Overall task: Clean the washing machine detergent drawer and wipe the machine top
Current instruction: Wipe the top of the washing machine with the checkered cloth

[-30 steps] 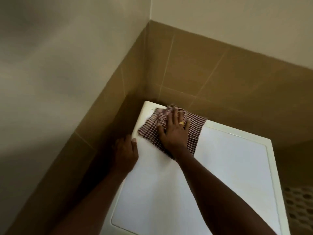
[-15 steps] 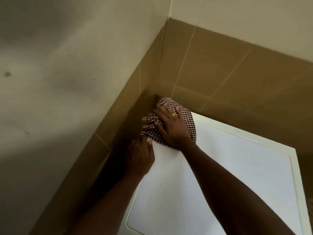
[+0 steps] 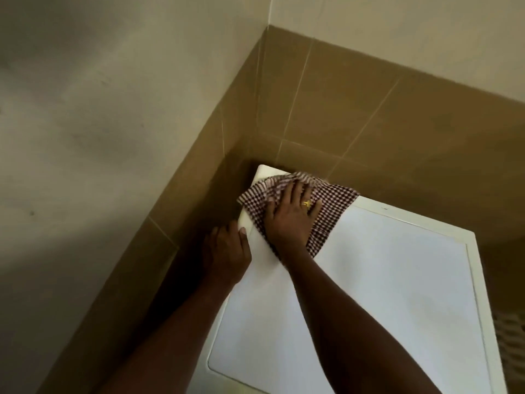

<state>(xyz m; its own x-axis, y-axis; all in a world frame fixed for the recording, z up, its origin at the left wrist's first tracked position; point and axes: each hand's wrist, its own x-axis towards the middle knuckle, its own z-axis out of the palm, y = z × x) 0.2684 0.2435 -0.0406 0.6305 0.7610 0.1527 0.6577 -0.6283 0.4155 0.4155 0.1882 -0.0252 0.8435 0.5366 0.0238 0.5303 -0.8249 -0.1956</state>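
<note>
The white washing machine top (image 3: pixel 383 285) fills the lower right of the head view, pushed into a tiled corner. A dark red and white checked cloth (image 3: pixel 332 211) lies spread over its far left corner. My right hand (image 3: pixel 289 220), with a gold ring, presses flat on the cloth with fingers splayed. My left hand (image 3: pixel 227 251) rests curled on the machine's left edge, thumb on top, just left of the cloth. The detergent drawer is not in view.
Brown wall tiles (image 3: pixel 341 115) close in the machine on the left and at the back, with plain painted wall above. A narrow dark gap runs along the machine's left side. A patterned floor (image 3: pixel 511 336) shows past the right edge.
The cloth was bunched into the far left corner half a second ago; now it is spread out again and my right hand has drawn it slightly right. My left hand stays on the left edge.
</note>
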